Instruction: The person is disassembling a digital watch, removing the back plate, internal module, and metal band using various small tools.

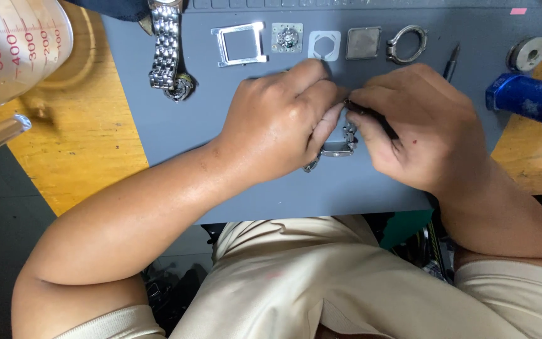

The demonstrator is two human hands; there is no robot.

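Observation:
My left hand [280,119] grips a silver metal watch band [337,149] on the grey work mat [177,125]. Most of the band is hidden under my fingers. My right hand [421,125] pinches a thin black tool [374,117], its tip pressed against the band between both hands. Along the mat's far edge lies a row of watch parts: a square metal frame [239,44], a small movement [286,37], a white spacer [324,45], a square case back [363,43] and a metal case ring [406,44].
A silver bracelet watch [167,53] lies at the mat's far left. A clear measuring cup [10,50] stands on the wooden table [64,144] at left. At right are a black pen-like tool [451,61], a round roll [527,53] and a blue metal tool [531,97].

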